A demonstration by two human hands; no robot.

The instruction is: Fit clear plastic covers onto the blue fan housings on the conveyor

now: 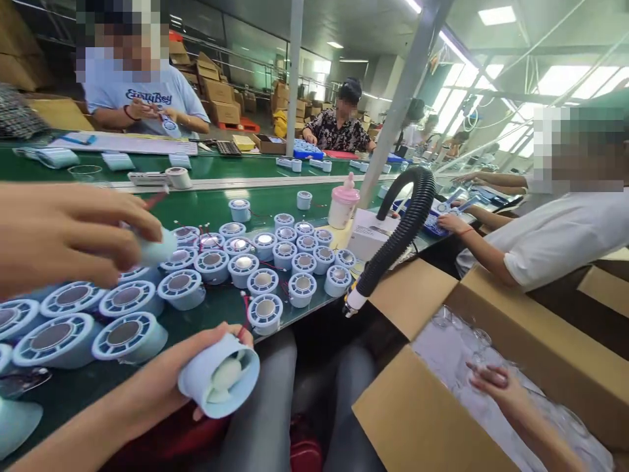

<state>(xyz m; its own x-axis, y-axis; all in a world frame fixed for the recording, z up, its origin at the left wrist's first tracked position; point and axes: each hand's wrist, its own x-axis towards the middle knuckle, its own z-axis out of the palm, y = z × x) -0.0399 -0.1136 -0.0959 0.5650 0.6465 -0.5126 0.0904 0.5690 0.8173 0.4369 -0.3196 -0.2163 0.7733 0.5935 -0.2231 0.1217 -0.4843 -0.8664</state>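
Observation:
My left hand (63, 239) is raised at the left edge, its fingers closed on a small light-blue part (158, 247) above the rows of fan units. My right hand (162, 387) is lower, near the table's front edge. It grips a light-blue fan housing (219, 377) with its open end turned toward me and a white hub showing inside. Several round light-blue fan units with grilles (179, 288) lie on the green table (221, 311) between and beyond my hands, some with red wires.
A black corrugated hose (400, 239) hangs by a white box (373, 236) and a pink-capped bottle (343, 204). An open cardboard box (417, 406) of clear plastic parts stands at lower right, another person's hand (496, 380) in it. Other workers sit around the line.

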